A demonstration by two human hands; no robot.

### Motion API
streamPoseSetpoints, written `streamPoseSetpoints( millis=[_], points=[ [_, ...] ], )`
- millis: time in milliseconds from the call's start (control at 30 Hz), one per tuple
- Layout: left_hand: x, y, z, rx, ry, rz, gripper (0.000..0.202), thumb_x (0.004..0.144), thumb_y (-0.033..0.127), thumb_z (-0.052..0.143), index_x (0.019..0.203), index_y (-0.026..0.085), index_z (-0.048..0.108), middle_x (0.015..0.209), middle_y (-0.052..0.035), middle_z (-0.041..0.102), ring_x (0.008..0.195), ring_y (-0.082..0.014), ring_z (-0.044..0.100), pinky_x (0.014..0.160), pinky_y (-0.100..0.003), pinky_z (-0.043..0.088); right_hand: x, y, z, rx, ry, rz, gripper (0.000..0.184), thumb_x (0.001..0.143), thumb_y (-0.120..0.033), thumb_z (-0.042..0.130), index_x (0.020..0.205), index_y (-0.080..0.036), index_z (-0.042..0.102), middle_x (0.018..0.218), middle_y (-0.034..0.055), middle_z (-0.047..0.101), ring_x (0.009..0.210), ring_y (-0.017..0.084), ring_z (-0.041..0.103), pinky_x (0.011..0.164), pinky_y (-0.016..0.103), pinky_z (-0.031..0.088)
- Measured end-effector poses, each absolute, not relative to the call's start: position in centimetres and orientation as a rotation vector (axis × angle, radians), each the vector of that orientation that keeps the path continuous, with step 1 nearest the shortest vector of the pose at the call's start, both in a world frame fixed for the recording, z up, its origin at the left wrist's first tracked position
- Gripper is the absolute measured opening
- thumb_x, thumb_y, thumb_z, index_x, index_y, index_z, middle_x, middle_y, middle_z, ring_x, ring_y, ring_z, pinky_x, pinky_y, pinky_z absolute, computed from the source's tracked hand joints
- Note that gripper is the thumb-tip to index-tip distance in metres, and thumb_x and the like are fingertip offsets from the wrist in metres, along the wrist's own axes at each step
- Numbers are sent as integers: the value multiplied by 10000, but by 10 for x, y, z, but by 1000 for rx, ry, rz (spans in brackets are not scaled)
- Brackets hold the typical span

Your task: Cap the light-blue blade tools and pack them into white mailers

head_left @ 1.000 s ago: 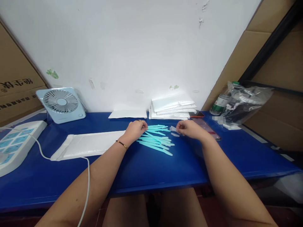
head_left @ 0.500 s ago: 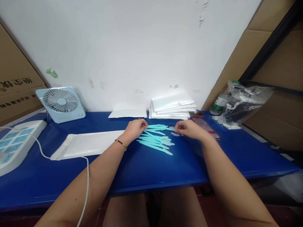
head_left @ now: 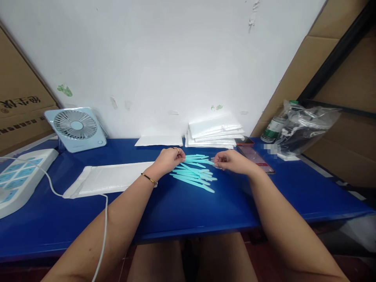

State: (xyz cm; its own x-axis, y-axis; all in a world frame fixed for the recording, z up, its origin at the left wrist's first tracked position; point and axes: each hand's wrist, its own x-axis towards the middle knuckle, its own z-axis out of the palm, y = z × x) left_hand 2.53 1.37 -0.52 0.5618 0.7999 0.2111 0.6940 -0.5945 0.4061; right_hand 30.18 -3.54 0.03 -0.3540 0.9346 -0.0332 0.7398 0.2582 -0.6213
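Surface (head_left: 188, 211), blue, one. Padded envelope (head_left: 111, 178), white, flat, one, upon it. Hands, two, right of the envelope: left hand (head_left: 169, 159) pinching one slim turquoise plastic stick (head_left: 197, 160); right hand (head_left: 232, 160) farther off, fingers curled, hold undeterminable. Loose sticks (head_left: 192, 182), overlapping, about a dozen, right of the envelope.

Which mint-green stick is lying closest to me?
The bottom stick of the spread: its right tip reaches nearer the front edge of the table than any other stick's.
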Motion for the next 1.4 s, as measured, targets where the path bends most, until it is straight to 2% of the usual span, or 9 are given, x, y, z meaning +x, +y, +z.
streamPoseSetpoints(
  millis=[200,300,400,600,833,1033,1133,1233,1400],
  points=[
    [18,8,3,2506,1150,306,205,764,384,548,796,221,669,732,8,670,666,-144,594,629,-236,412,303,-37,2,-1560,-2211,914,199,743,-322,580,828,-157,653,714,29,660,572,133,584,548,228,433],
    [21,10,-3,2563,1191,382,235,813,397,512,886,243,674,845,4,677,766,-155,603,685,-250,411,310,-35,2,-1663,-2178,714,193,744,-329,583,818,-168,659,699,24,645,597,136,568,551,226,415],
    [28,13,-12,2693,1236,422,240,852,348,484,970,266,677,1004,-13,658,930,-185,578,777,-284,389,314,-31,-3,-1747,-2216,542,157,678,-297,654,782,-181,668,733,25,652,664,152,578,575,225,400],
    [38,6,-16,2873,1110,356,303,905,359,415,1058,288,667,1110,-23,635,1019,-203,531,808,-315,343,306,-24,-12,-1725,-2242,592,98,690,-247,631,747,-183,678,684,8,666,614,136,591,553,217,395],
    [45,-14,-10,2939,991,198,352,902,448,415,1048,248,664,1096,-61,642,1036,-205,554,830,-315,340,295,-26,-10,-1718,-2195,693,223,657,-392,694,692,-174,667,544,-4,626,494,121,562,509,216,395],
    [45,-15,-15,2927,925,237,444,887,508,416,1249,278,530,1197,-65,598,1141,-220,499,878,-318,344,292,-23,-15,-1696,-2165,596,222,666,-392,690,686,-172,667,533,-7,615,489,118,556,499,212,382],
    [44,-15,-15,2907,916,243,461,880,509,433,1278,283,492,1252,-55,574,1161,-224,496,915,-330,321,293,-22,-17,-1691,-2171,541,182,691,-355,670,696,-173,674,535,-4,620,512,123,566,516,215,384],
    [46,-19,-12,2863,888,220,431,895,490,413,1263,283,500,1235,-46,592,1142,-216,517,938,-334,295,292,-21,-17,-1672,-2178,536,148,707,-312,652,722,-170,686,532,-2,620,522,123,573,535,214,393],
    [48,-25,-9,2834,832,179,453,909,495,370,1286,265,476,1084,-62,660,1089,-212,546,944,-342,277,287,-22,-16,-1586,-2221,589,151,711,-306,645,734,-170,705,544,0,622,522,121,568,525,213,390]
  ],
)
